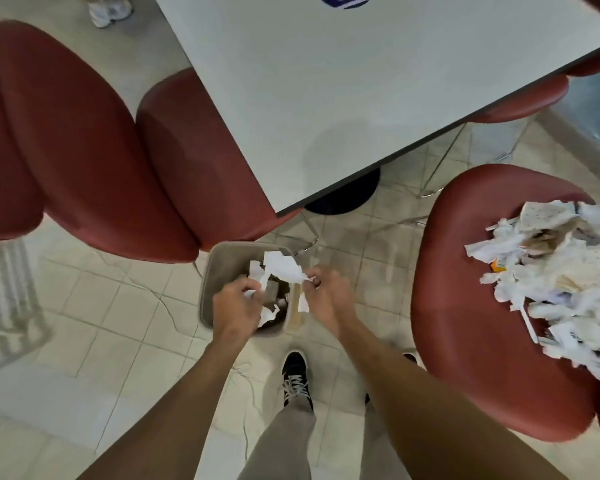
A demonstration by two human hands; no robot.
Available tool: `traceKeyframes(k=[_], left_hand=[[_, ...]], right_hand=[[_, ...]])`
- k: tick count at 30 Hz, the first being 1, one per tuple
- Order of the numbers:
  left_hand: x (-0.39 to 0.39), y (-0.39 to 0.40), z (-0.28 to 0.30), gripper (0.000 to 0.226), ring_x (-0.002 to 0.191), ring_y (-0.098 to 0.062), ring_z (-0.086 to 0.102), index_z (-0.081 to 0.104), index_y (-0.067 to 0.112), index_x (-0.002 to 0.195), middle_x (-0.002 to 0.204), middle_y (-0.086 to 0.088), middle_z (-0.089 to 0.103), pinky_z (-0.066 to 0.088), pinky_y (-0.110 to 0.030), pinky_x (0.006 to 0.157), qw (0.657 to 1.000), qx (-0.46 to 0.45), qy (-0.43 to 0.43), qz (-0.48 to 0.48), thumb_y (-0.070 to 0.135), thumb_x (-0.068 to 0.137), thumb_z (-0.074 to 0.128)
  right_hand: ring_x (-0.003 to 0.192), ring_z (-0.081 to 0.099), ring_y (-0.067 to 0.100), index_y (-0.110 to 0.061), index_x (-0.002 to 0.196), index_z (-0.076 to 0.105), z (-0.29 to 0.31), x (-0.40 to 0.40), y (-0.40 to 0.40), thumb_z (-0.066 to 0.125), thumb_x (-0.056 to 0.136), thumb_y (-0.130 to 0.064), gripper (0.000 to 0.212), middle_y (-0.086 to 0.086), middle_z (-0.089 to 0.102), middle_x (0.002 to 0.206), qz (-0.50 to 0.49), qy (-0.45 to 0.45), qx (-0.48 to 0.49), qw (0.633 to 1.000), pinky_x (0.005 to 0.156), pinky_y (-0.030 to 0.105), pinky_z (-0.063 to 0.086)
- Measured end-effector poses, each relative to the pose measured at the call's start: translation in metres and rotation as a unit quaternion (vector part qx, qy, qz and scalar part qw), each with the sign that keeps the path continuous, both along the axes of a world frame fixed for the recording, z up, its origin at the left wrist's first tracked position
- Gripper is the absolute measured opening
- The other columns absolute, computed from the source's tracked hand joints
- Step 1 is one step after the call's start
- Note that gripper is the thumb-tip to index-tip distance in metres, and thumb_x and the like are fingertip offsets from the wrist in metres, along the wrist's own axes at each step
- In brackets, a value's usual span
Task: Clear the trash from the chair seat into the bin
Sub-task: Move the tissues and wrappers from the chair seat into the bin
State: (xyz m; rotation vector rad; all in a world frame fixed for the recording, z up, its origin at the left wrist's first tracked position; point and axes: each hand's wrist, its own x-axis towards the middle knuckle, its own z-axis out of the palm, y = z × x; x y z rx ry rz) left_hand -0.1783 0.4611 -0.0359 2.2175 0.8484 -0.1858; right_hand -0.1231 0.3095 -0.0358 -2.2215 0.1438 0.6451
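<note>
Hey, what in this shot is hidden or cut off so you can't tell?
Head view only:
- Bin: its contents are partly covered by the left hand and the paper.
- Trash pile on the chair: cut off by the right edge, so its full extent is unknown.
- Table sticker: cropped by the top edge, unreadable.
- Right hand: grip seen from behind only.

Grey trousers [284, 441], black laced sneaker [296, 377]

Both hands hover over the small beige plastic bin [211, 271] on the tiled floor: the left hand [238, 308] and right hand [328, 294] pinch torn white paper scraps [283, 266]. Heaped paper trash [561, 271] covers the red chair seat [471, 306] alongside.
</note>
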Motion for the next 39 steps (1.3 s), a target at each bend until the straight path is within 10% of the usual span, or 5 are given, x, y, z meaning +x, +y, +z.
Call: traceKeyframes(k=[7, 17, 29, 33, 39], left_hand=[[-0.009, 0.039, -0.009, 0.022, 0.077, -0.011, 0.057, 0.068, 0.028, 0.101, 0.091, 0.004, 0.064, 0.038, -0.014, 0.063, 0.995, -0.073, 0.073, -0.009, 0.029, 0.079, 0.074], [0.017, -0.005, -0.014, 0.023, 0.096, -0.008, 0.055, 0.068, 0.026, 0.106, 0.102, 0.010, 0.058, 0.040, -0.020, 0.086, 0.989, -0.089, 0.085, -0.076, 0.026, 0.083, 0.072], [0.093, -0.192, -0.028, 0.022, 0.097, -0.016, 0.063, 0.069, 0.027, 0.102, 0.102, 0.001, 0.068, 0.047, -0.024, 0.079, 0.956, -0.124, 0.088, -0.251, 0.020, 0.082, 0.074], [0.114, -0.261, -0.028, 0.022, 0.093, -0.011, 0.061, 0.067, 0.036, 0.098, 0.104, 0.004, 0.064, 0.046, -0.021, 0.075, 0.935, -0.136, 0.090, -0.315, 0.020, 0.083, 0.072], [0.145, -0.369, -0.035, 0.023, 0.090, -0.013, 0.061, 0.067, 0.039, 0.096, 0.107, 0.004, 0.061, 0.046, -0.025, 0.081, 0.910, -0.137, 0.096, -0.380, 0.022, 0.080, 0.073]], right_hand=[[0.099, 0.063, 0.022, -0.016, 0.122, 0.063, -0.009, -0.013, 0.044, 0.066, 0.086, -0.027, 0.038, 0.007, 0.068, 0.111, 0.069, 0.049, 0.037, 0.996, 0.088, 0.028, 0.048], [0.113, 0.058, 0.025, -0.014, 0.130, 0.053, -0.017, 0.009, -0.045, 0.055, 0.093, -0.020, 0.038, 0.008, 0.058, 0.127, 0.024, 0.102, -0.008, 0.994, 0.097, 0.032, 0.047], [0.078, 0.060, -0.013, 0.005, 0.124, 0.052, -0.004, 0.018, -0.278, 0.047, 0.096, -0.012, 0.033, 0.014, 0.053, 0.106, -0.147, 0.104, -0.018, 0.983, 0.064, 0.002, 0.040], [0.103, 0.061, 0.020, -0.005, 0.119, 0.059, -0.007, 0.026, -0.348, 0.058, 0.090, -0.016, 0.031, 0.006, 0.063, 0.108, -0.215, 0.074, -0.057, 0.972, 0.078, 0.023, 0.040], [0.090, 0.057, 0.011, -0.014, 0.119, 0.062, -0.023, 0.029, -0.432, 0.061, 0.087, -0.023, 0.033, -0.001, 0.065, 0.103, -0.279, 0.079, -0.040, 0.956, 0.077, 0.023, 0.040]])
